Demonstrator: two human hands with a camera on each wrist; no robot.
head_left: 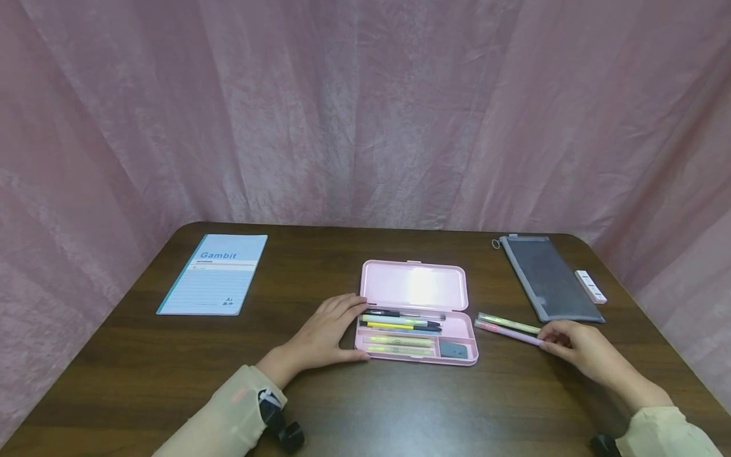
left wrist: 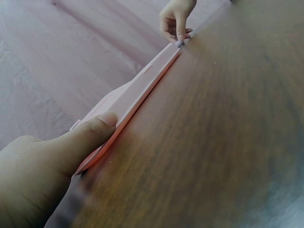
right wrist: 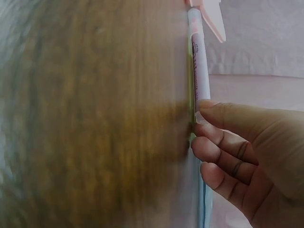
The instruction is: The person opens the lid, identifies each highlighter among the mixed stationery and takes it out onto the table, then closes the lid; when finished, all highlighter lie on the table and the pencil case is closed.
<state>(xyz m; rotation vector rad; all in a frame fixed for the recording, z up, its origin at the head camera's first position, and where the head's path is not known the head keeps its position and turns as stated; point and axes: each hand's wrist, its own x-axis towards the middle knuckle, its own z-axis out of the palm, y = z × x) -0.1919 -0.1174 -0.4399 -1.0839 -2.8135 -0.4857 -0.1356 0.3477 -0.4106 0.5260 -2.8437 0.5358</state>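
Note:
An open pink pencil case [head_left: 471,357] lies on the table with several pens, yellow highlighters [head_left: 400,341] and a grey-blue eraser [head_left: 453,350] inside. My left hand [head_left: 325,333] holds it by the left end, thumb at the front corner and fingers near the hinge. In the left wrist view the thumb [left wrist: 102,124] presses on the case's front wall [left wrist: 142,83]. To the right of the case, my right hand [head_left: 582,349] pinches the near end of a lilac highlighter [head_left: 508,332]. A green highlighter [head_left: 508,323] lies alongside it, its near end at the fingertips.
A light blue notebook [head_left: 214,276] lies at the back left of the wooden table [head_left: 320,406]. At the back right are a grey mesh zip pouch [head_left: 551,279] and a small white block [head_left: 591,287] beside it. A pink curtain [head_left: 354,114] hangs behind the table.

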